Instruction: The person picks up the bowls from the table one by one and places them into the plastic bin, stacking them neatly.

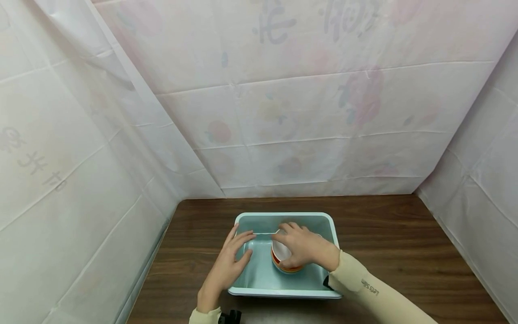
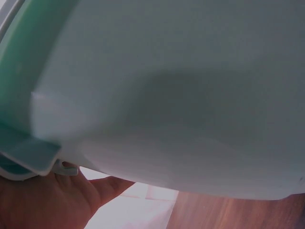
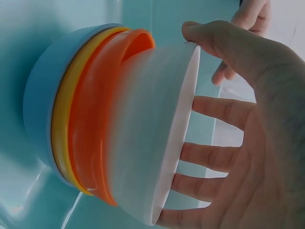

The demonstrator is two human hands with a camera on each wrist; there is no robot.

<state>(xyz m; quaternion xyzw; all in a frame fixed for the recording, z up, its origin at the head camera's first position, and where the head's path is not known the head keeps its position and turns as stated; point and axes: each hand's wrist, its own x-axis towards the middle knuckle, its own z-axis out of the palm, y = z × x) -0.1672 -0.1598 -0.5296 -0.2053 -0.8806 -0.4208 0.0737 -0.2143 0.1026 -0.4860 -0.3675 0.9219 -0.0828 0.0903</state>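
A pale blue-green plastic basin stands on the table with a stack of nested bowls inside it. My right hand grips the rim of the top white bowl, thumb on one side and fingers spread along the other. Below the white bowl sit an orange bowl, a yellow bowl and a blue bowl. The white bowl is tilted, its lower part within the orange one. My left hand is at the basin's left side, fingers spread and holding nothing; the basin wall fills most of the left wrist view.
The basin rests on a dark brown wooden table. White sheeting with faint fruit prints hangs behind the table, and more sheeting encloses the left and right sides.
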